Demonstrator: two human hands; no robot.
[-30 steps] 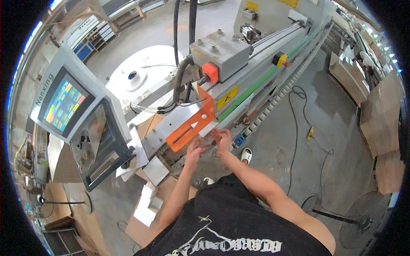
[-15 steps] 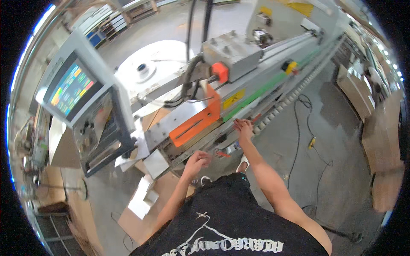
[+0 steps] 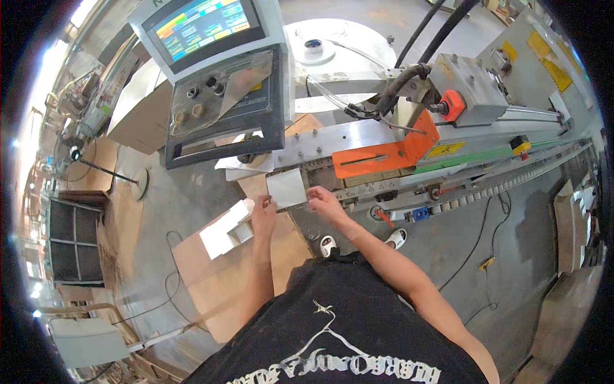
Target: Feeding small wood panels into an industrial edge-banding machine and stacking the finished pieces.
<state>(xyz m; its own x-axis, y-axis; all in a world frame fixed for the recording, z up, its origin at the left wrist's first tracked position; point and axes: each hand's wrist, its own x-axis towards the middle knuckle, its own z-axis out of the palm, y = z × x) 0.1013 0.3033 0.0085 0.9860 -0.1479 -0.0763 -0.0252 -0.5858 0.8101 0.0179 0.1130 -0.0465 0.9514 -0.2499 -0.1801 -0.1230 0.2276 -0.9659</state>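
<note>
A pale grey square plate (image 3: 286, 187) lies at the near left end of the machine bed, between my two hands. My left hand (image 3: 263, 210) is at its left edge, fingers bent inward and fingertips close to the plate's lower left corner. On the other side, my right hand (image 3: 324, 201) has curled fingers and thumb beside the plate's right edge. Whether either hand grips the plate or only touches it is too small to tell. To the right of the plate, an orange bracket (image 3: 377, 160) with a slot is fixed along the bed.
A control panel with a lit screen (image 3: 203, 29) stands at the upper left. White folded pieces (image 3: 224, 233) lie on a brown board (image 3: 256, 275) by my left forearm. A dark cable (image 3: 470, 253) trails on the floor at right. Behind the bed stands a round white table (image 3: 345, 38).
My view has turned left, so the machine sits further right in it. My right hand has moved from beside the bed's rail to the square plate; my left hand has come to the plate too.
</note>
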